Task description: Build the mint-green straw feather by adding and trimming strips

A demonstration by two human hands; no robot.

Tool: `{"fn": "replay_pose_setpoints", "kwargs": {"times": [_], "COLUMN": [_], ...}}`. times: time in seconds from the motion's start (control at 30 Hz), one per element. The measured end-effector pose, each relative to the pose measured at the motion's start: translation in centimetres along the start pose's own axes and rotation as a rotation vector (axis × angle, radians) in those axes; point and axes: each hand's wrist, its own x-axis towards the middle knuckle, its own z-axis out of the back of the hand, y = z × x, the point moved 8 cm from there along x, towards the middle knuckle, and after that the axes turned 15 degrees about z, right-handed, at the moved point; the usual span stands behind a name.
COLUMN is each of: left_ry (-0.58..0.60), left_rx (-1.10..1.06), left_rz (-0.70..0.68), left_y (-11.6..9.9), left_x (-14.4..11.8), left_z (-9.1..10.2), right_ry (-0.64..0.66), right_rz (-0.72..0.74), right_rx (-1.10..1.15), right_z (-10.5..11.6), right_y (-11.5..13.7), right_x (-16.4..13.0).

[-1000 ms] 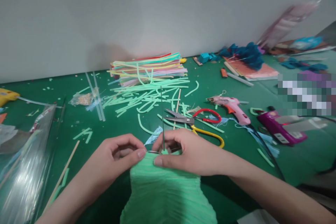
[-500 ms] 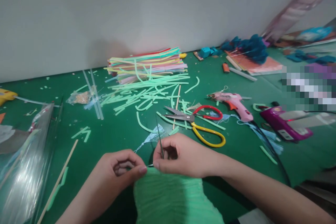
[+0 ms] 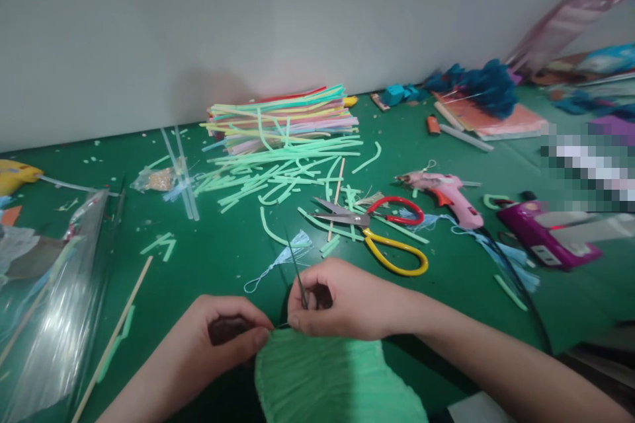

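A light green, ribbed, fuzzy piece (image 3: 322, 377) lies below my hands at the bottom of the head view, its top edge at my fingertips. My left hand (image 3: 225, 330) pinches with thumb and forefinger at the left end of that edge. Thumb and fingers of my right hand (image 3: 342, 297) are closed around a thin dark wire (image 3: 296, 268), which sticks up past the knuckles. A fine strand spans the small gap between both hands. Right fingertips rest close to the green edge; whether they also grip it, I cannot tell.
Ahead lie red-and-yellow-handled scissors (image 3: 370, 225), a blue tassel (image 3: 295, 248), cut green strips (image 3: 278, 172) and a multicoloured stem bundle (image 3: 282, 122). A pink glue gun (image 3: 446, 195) and purple device (image 3: 546, 238) are right. At left are a wooden stick (image 3: 114, 337) and clear plastic sheet (image 3: 64, 317).
My left hand has shifted slightly left and down. The green piece's top edge sits a little lower, and the wire leans slightly further left. The view has shifted a little.
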Motion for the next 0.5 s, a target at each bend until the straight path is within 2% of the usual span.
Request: {"fn": "replay_pose_setpoints", "kwargs": {"times": [0.17,0.37,0.5], "left_ry": [-0.047,-0.258,-0.279], "left_rx": [0.083,0.187,0.228], "left_rz": [-0.025,-0.131,-0.151], "left_y": [0.3,0.3,0.3], "left_x": [0.0,-0.8,-1.0], "left_z": [-0.7,-1.2,-1.4], "right_ry": [0.025,0.043,0.036], "right_rz": [0.034,0.066,0.072], "right_rx": [-0.043,-0.076,-0.075], "right_z": [-0.2,-0.4,-0.5], "right_y": [-0.3,-0.5,-0.6], "right_x": [-0.2,-0.3,-0.2]}}
